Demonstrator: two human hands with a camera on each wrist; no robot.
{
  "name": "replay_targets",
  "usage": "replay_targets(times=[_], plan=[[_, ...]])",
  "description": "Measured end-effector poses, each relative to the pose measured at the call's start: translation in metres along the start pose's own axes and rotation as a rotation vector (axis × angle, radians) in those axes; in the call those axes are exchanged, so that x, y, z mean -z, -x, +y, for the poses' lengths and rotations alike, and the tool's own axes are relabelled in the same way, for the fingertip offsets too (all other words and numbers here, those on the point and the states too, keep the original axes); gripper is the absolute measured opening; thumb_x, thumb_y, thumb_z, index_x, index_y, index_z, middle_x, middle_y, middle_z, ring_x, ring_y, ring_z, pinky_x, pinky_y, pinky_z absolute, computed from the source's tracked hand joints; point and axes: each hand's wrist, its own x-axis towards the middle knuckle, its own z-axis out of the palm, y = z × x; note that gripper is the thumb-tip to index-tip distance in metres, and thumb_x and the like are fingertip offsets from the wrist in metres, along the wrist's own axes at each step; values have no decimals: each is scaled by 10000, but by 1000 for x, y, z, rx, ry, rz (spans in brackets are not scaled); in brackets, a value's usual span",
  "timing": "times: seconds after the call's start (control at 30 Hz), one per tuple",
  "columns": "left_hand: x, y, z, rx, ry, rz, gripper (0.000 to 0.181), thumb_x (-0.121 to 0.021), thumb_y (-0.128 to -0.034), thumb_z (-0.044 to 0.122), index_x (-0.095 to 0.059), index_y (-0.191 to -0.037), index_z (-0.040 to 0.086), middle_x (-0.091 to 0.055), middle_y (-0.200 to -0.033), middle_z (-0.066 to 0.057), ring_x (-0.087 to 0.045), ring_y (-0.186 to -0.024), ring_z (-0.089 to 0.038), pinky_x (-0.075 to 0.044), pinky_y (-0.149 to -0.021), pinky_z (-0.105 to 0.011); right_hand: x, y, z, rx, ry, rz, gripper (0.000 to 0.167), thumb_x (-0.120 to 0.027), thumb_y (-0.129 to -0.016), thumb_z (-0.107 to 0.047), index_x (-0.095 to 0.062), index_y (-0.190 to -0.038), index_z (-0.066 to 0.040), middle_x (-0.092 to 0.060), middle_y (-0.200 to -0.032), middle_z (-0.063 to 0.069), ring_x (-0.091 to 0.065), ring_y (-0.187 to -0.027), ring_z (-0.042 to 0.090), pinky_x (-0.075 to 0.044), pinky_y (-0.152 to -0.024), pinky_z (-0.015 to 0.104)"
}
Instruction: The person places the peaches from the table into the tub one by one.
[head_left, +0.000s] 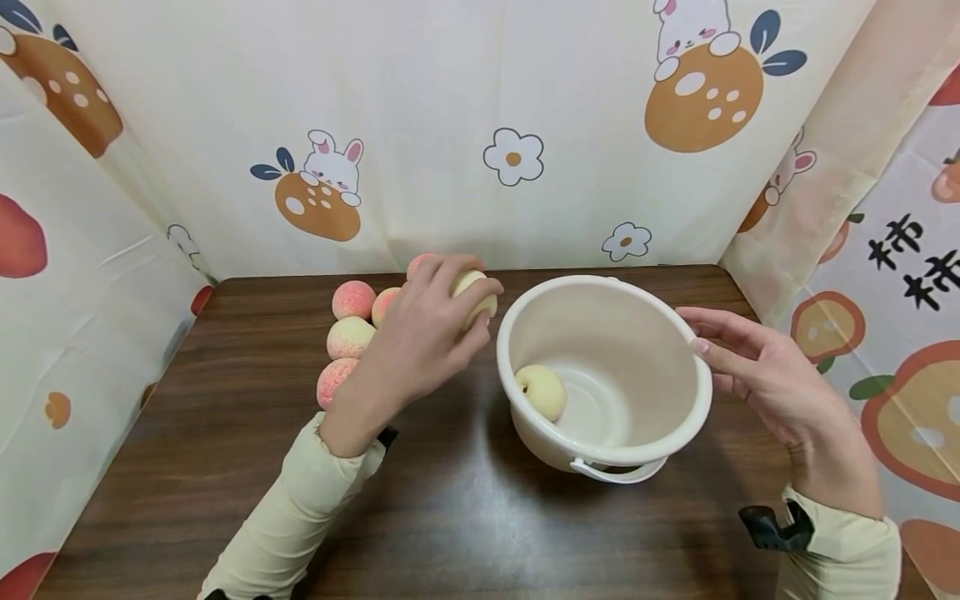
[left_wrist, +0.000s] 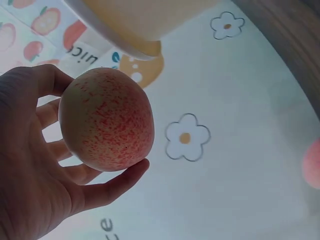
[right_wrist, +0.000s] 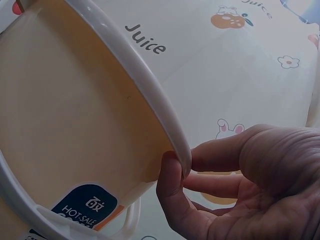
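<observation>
Left wrist view had the close-up, and what a hold: the left hand [left_wrist: 42, 185] had its fingers parted and curled round a peach [left_wrist: 107, 120], gripping the sides and leaving the speckled face bare. Sensible enough, I judged, since a round, smooth-looking fruit needs support from several sides. It was up off the table [head_left: 465, 508], just left of the bucket [head_left: 630, 350] in the head view.

Over to the right hand [right_wrist: 225, 195]: thumb and fingers pinched the bucket's rim between them, probably to steady it. Further out, one pale peach [head_left: 543, 393] sat inside, against the left wall, and the handle [head_left: 618, 476] hung down on the near side. Past the left hand lay a cluster of peaches [head_left: 351, 338], some touching, within easy reach of that arm, it seemed.

Now, the split between cameras! Only the head view gave us the fruit in the bucket; from there the held peach looked mostly pale, while the left wrist camera caught its red flecks. And the right wrist camera alone picked up a dark label [right_wrist: 86, 207] reading "HOT-SALE".
</observation>
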Motion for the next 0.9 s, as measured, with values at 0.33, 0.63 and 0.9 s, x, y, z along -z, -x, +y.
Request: replay_targets(times=[0.33, 0.63, 0.9], plan=[[5, -24, 19, -80, 57, -20, 300, -564, -939, 116, -718, -1191, 167, -644, -1286, -134, -576, -1230, -343, -524, -1014, -466, -1, 0, 0, -11, 34, 35, 417, -552, -1049, -19, -559, -1463, -68, -684, -1239, 5, -722, -1030, 108, -635, -773, 309], [4, -37, 33, -99, 114, -72, 298, -563, -980, 143, -710, -1237, 182, -621, -1350, -101, -549, -1283, -310, -507, -1055, -438, -1, 0, -1, -4, 36, 8, 417, -543, -1054, -21, -557, -1467, -77, -682, -1248, 0, -723, -1037, 104, -634, -779, 304], [-5, -45, 41, -149, 160, -148, 288, -559, -1017, 173, -697, -1269, 185, -601, -1395, -95, -523, -1330, -291, -500, -1080, -401, -2, 1, 0, -9, 52, 36, 416, -557, -1049, -28, -556, -1463, -62, -680, -1250, 16, -721, -1030, 116, -634, -773, 310]])
